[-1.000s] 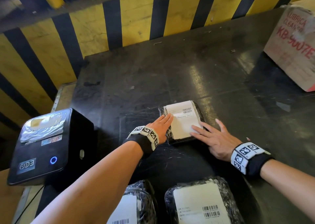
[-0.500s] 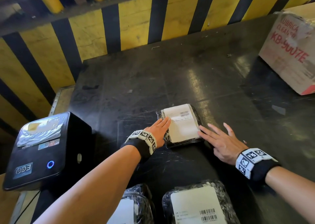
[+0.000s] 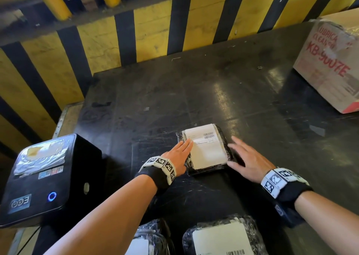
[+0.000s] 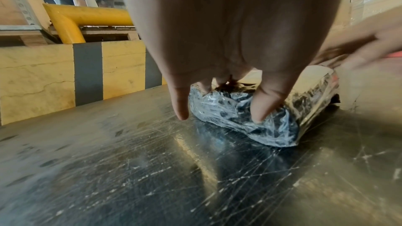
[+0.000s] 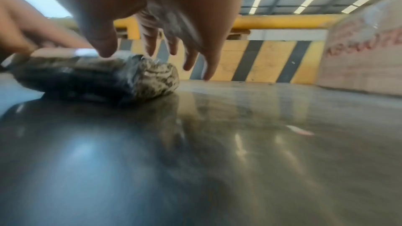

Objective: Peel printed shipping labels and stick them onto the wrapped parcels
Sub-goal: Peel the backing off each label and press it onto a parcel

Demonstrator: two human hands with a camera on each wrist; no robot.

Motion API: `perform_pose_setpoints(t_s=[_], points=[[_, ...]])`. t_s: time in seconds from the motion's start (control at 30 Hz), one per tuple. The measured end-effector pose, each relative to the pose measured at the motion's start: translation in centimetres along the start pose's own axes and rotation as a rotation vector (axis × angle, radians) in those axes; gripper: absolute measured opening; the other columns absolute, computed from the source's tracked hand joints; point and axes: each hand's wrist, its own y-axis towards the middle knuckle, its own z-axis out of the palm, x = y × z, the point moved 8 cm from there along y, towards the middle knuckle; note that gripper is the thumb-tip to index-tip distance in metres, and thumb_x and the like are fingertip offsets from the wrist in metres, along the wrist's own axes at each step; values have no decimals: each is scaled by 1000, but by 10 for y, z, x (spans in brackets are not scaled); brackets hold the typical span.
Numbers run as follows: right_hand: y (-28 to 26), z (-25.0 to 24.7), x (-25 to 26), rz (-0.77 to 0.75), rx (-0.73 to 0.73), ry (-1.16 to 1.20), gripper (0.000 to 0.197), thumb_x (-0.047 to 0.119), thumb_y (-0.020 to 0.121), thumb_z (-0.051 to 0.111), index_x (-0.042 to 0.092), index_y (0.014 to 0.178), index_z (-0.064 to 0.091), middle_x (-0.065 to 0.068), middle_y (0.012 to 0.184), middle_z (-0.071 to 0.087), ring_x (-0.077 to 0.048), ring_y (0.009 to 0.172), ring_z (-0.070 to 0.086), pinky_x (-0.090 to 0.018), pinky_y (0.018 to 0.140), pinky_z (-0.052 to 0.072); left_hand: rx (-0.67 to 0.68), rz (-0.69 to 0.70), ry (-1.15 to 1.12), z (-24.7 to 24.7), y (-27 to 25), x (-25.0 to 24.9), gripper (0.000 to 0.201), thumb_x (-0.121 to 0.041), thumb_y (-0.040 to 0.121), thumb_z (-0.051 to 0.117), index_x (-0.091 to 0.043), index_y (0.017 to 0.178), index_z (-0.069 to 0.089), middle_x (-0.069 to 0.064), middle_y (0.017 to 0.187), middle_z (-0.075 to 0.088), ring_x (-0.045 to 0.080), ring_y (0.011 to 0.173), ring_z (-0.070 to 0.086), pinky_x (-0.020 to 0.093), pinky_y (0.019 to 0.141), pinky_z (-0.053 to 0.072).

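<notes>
Parcel (image 3: 206, 150) — black-wrapped, white-labelled

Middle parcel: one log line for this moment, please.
label on middle parcel | left hand flat on left edge | right hand open at right side | printer idle

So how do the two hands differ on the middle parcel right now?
The left hand lies flat with fingers together on the label's left edge; the right hand has spread fingers beside the parcel's right side, off the label. The left looks sharp, the right blurred. Both are open, with no grip on anything.
</notes>
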Motion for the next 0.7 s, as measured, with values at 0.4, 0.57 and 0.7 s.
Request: perform_pose_setpoints(t_s=[0.4,0.57,0.7], points=[[76,20,-15,466,153,545,100,47,60,83,14,139,32,-4,133,51,-24,118,52,-38,100,43,-32,-12,-65,-9,-6,-4,87,-9,90,55,-16,151,-6,2,161,-5,20,148,4,35,118,23],[72,17,0,408,73,697,101,36,64,84,20,145,26,-2,135,51,-22,118,52,-31,97,40,7,0,-64,-29,-17,-6,76,-8,89,55,-15,151,12,5,158,19,27,136,39,37,107,40],[60,-4,12,403,21,789,91,29,70,81,20,144,30,1,130,54,-16,105,55,-27,91,43,-68,-14,-45,-65,-47,-7,66,-26,95,51,-12,150,18,5,157,23,24,140,33,35,114,30]])
